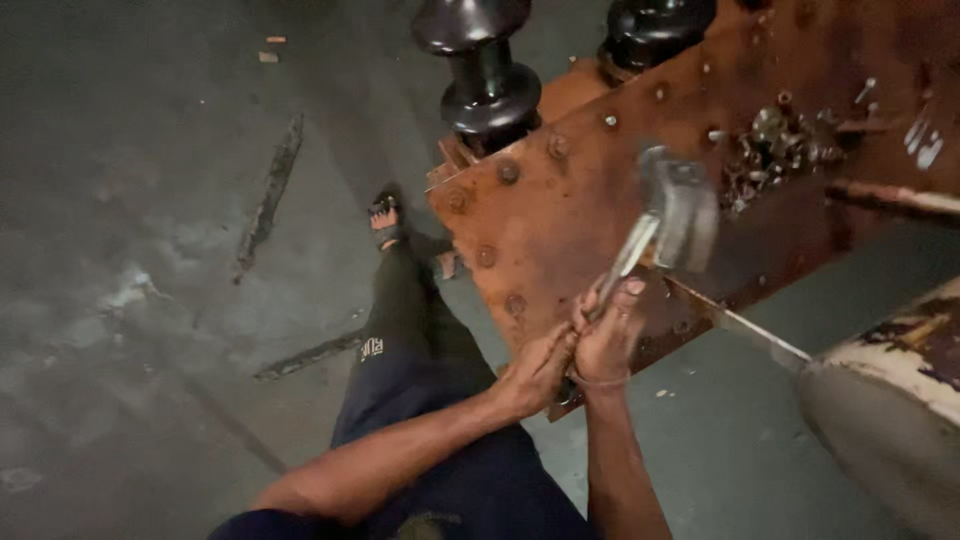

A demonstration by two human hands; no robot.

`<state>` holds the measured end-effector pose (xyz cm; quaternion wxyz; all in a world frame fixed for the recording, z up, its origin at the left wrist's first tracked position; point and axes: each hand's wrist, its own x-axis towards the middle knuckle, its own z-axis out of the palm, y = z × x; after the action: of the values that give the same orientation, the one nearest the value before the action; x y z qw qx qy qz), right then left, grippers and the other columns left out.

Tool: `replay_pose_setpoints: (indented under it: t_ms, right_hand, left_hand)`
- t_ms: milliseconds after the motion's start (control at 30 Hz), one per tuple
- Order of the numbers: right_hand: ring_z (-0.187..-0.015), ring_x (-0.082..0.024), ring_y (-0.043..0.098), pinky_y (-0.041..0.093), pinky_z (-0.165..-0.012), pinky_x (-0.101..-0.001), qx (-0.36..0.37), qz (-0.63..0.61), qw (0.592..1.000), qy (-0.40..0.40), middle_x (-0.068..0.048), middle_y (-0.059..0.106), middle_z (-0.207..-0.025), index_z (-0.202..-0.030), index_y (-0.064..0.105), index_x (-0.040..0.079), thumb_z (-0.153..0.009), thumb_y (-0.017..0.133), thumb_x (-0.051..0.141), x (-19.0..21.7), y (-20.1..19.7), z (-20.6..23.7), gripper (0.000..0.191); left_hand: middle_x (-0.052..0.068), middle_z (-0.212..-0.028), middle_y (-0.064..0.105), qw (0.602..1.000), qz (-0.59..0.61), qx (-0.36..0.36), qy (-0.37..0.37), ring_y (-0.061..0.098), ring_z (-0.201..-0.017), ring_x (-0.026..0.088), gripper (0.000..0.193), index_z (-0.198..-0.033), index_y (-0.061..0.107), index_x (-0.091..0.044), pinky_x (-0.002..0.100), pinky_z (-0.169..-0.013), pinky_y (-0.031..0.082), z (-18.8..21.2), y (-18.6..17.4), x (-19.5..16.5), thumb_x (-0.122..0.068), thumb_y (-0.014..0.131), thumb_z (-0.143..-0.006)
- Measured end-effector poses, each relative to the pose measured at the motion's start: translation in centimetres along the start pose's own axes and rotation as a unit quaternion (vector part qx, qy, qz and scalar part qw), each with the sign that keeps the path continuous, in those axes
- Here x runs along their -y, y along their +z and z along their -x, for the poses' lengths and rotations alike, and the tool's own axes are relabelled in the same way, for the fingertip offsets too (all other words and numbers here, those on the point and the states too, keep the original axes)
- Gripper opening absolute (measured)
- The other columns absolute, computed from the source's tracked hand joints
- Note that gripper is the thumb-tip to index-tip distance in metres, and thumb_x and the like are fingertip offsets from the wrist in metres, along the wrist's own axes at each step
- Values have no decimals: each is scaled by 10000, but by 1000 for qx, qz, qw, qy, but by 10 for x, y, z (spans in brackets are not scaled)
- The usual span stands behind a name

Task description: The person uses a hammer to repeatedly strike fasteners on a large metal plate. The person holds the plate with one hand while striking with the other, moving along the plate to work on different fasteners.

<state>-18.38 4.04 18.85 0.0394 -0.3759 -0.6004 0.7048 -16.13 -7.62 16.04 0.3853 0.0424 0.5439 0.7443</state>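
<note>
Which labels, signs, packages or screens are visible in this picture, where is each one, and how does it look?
Small printed mark on the trouser leg: near the knee, left of the hands; pale letters on dark cloth.
White paint marks: top right corner of the rusty plate; a few short slanted strokes.
No packages, signs or screens in view.

Both forearms are bare, with no sleeves showing. The right hand (608, 340) has a thin band at the wrist; the left hand (535, 375) wears nothing. The legs are in dark navy trousers (420, 380) with a small pale printed mark on the thigh, and one foot wears a dark open sandal (385, 222).
</note>
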Motion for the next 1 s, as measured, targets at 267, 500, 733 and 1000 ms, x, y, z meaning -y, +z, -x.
replay_pose_setpoints:
  t_ms: [267, 500, 733, 1000]
  right_hand:
    - [-604, -92, 448, 349, -495, -248, 28, 103, 994, -38, 6, 467, -771, -1002, 473, 111, -1106, 444, 538, 17, 24, -32, 441]
    - [-748, -141, 423, 388, -557, -266, 86, 335, 901, -263, -104, 461, -983, -1176, 468, 6, -1035, 614, 559, 70, 31, -2, 589]
    - [-451, -99, 360, 279, -395, -297, -36, 212, 974, 76, 6, 412, -555, -670, 431, 138, -1049, 473, 611, -33, 40, -77, 608]
    - [-480, -66, 444, 324, -374, -244, -15, 177, 982, 61, 40, 510, -633, -812, 554, 153, -1045, 387, 611, 26, 10, -58, 540]
  left_hand:
    - [168, -1023, 674, 997, 39, -65, 27, 659, -936, 293, 457, -1342, 546, 5, 408, -842, 523, -19, 7, 4, -344, 323, -1149]
    - [245, -938, 657, 987, -52, -83, 131, 627, -890, 406, 413, -1166, 585, 8, 492, -826, 499, -16, 30, -4, -301, 316, -1122]
    - [252, -956, 684, 972, -24, -220, -79, 656, -896, 376, 504, -1065, 657, 37, 466, -838, 498, -42, 1, 41, -360, 351, -1114]
    - [255, -835, 673, 961, 81, -171, -203, 670, -761, 404, 456, -1216, 625, -23, 466, -699, 520, -34, 22, -22, -395, 414, -1058]
